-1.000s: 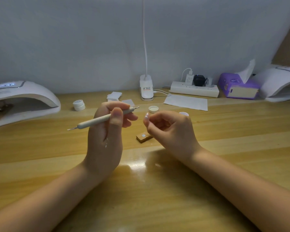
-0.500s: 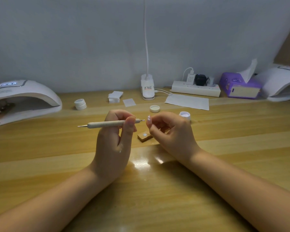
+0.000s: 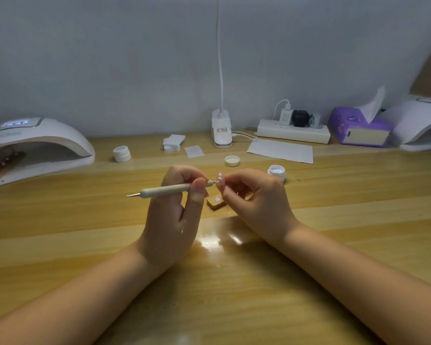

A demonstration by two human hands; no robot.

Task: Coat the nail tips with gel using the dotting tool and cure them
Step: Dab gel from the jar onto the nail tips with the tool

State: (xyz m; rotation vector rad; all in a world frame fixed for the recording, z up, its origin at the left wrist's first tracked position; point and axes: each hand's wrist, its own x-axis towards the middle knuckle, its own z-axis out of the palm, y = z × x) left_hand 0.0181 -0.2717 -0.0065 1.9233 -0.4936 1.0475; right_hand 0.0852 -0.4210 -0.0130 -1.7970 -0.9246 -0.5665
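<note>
Left hand (image 3: 171,217): thumb and fingers pinched narrow round the dotting tool (image 3: 168,190), which lies near level, its fine end touching the nail tip (image 3: 220,180). Right hand (image 3: 255,205): fingers curled, thumb and forefinger pinching the nail tip, which stands upright above the wooden block. White dots show on the nail tip's face.

Landmark: wooden block (image 3: 216,202), flat on the table (image 3: 234,295), a pale disc on its top, just below the two fingertip groups.

Behind the block: loose jar lid (image 3: 232,160), interior up. Right of the block, behind the right hand: open gel jar (image 3: 277,172), partly hidden by the knuckles. Far behind-left of the block: closed white jar (image 3: 121,153); stack of white pads (image 3: 174,143); single pad (image 3: 194,151). Behind the block at the wall: lamp base (image 3: 221,129); paper sheet (image 3: 280,151); power strip (image 3: 293,131); purple tissue box (image 3: 358,129). Far left of the block: curing lamp (image 3: 35,143), display lit, a wooden strip inside it. Far right of the block: second curing lamp (image 3: 423,123)
</note>
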